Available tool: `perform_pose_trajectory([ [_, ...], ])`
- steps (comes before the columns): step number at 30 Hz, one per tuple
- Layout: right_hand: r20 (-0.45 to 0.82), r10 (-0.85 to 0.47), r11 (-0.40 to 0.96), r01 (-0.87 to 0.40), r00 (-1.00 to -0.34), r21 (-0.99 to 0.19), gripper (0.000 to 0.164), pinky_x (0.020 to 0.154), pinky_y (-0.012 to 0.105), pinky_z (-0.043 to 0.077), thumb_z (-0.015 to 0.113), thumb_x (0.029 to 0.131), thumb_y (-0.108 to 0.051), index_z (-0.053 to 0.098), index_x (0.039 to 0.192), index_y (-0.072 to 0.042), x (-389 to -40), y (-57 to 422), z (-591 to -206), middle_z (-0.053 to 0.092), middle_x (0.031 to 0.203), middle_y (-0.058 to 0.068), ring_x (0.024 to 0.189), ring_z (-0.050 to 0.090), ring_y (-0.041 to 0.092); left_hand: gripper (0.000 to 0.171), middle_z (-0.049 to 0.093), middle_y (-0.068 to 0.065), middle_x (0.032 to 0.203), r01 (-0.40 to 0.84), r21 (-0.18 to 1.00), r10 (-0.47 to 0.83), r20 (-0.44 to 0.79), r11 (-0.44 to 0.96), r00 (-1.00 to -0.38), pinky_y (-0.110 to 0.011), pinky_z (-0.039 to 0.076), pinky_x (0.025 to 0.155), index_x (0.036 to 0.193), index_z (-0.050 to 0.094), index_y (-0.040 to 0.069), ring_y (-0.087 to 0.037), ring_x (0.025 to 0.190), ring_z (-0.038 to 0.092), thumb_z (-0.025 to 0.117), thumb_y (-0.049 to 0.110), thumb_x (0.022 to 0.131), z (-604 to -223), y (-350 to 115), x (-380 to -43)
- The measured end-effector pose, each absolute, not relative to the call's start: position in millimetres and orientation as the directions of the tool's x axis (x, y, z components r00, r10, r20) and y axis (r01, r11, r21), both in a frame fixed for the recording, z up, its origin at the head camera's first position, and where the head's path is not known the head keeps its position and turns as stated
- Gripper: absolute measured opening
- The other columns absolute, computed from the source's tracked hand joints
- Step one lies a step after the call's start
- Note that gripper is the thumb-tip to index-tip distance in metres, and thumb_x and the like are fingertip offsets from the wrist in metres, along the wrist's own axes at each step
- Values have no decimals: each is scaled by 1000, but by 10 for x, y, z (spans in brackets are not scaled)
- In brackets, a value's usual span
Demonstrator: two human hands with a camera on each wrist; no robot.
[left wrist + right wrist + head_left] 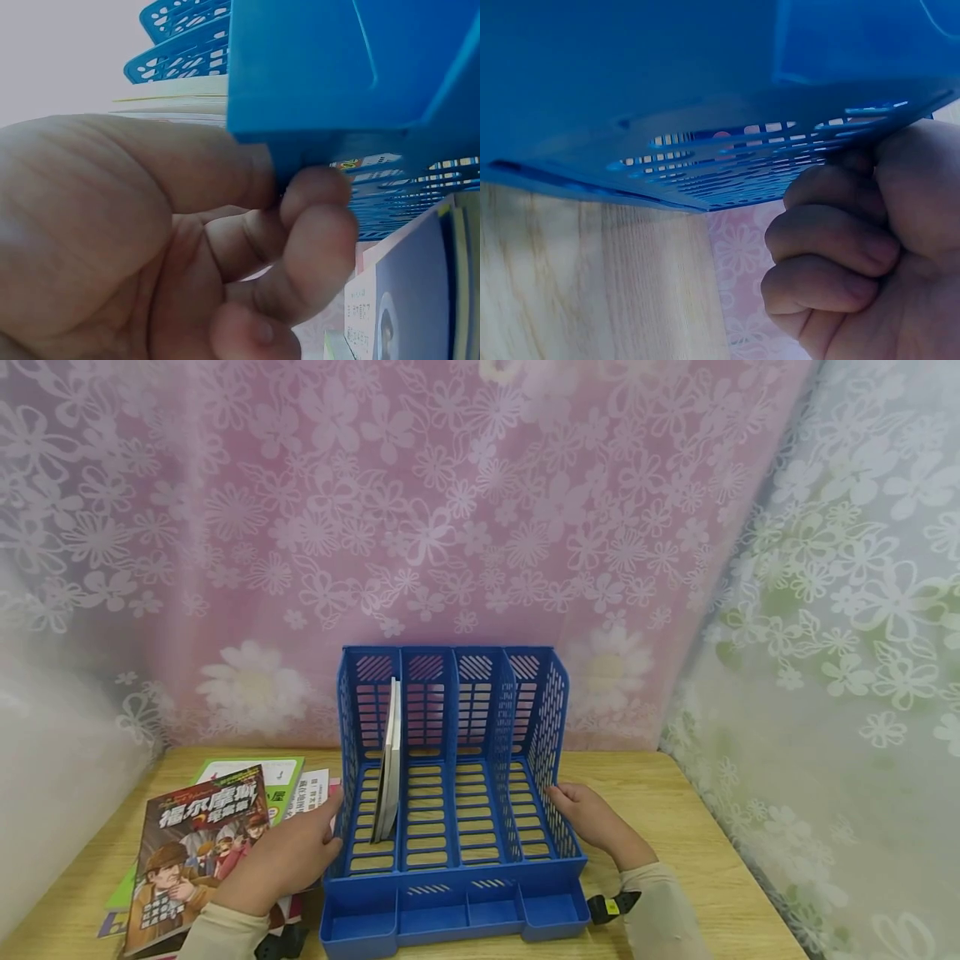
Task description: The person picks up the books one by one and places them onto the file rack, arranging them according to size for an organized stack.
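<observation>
A blue plastic file rack [450, 906] stands on the wooden table, with upright dividers, slatted sides and small trays along its front. A couple of thin books [391, 777] lean upright in its leftmost compartment. My left hand [288, 860] grips the front edge of the rack's left side wall; in the left wrist view the thumb [217, 169] and index finger [319, 202] pinch that edge. On the opposite side, my right hand [596, 818] holds the right side wall's edge, its fingers [825, 240] curled against the outside in the right wrist view.
Left of the rack lies a pile of books, with a brown comic-style cover [195, 860] on top and a green-edged book [288, 770] beneath. My left forearm overlaps the pile. A pink floral curtain [450, 527] hangs behind the table [630, 768], with a pale one [847, 652] at right.
</observation>
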State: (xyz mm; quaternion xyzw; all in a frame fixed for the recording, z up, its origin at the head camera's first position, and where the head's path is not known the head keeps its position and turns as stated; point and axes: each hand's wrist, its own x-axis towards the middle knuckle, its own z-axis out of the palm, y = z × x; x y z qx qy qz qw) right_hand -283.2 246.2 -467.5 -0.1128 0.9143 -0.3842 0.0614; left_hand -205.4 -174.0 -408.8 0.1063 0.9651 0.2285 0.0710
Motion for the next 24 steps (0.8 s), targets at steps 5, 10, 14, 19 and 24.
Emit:
perform_pose_trajectory([
  [5,-31,-266,686,-166,-963,-709,43,57,33,35,35,106,-35,43,72,-9,-2831,2447,-4675,40,68,5,63,37,18,66,47,1,65,173,451,236,-87,875,-968,-30,32,45,153,26,7,-15,48,42,55,17,94,-4086,-1736,-2067],
  [10,-25,-257,688,-165,-966,-706,44,52,30,32,36,106,-36,41,70,-11,-2836,2438,-4678,33,61,1,53,29,15,65,47,1,66,198,421,247,-65,885,-967,-31,33,46,152,28,5,-15,50,43,55,17,94,-4081,-1723,-2078],
  [14,-29,-264,694,-169,-964,-700,43,57,32,34,36,106,-35,41,71,-10,-2837,2436,-4679,31,63,1,55,30,15,65,48,2,69,200,409,251,-75,891,-965,-31,34,48,151,28,4,-15,53,45,56,17,94,-4057,-1720,-2065],
  [19,-32,-272,681,-169,-962,-713,44,53,30,31,36,106,-35,40,70,-10,-2805,2426,-4661,31,62,1,55,27,16,67,53,2,75,171,412,235,-110,895,-966,-32,36,50,152,26,4,-14,59,49,56,19,94,-4052,-1739,-2076],
  [24,-40,-267,675,-157,-963,-721,44,52,30,30,36,106,-37,40,71,-10,-2812,2408,-4656,31,63,0,56,28,15,65,57,1,71,96,503,201,-158,859,-967,-33,40,50,150,30,4,-15,57,53,56,27,95,-4051,-1932,-2113],
])
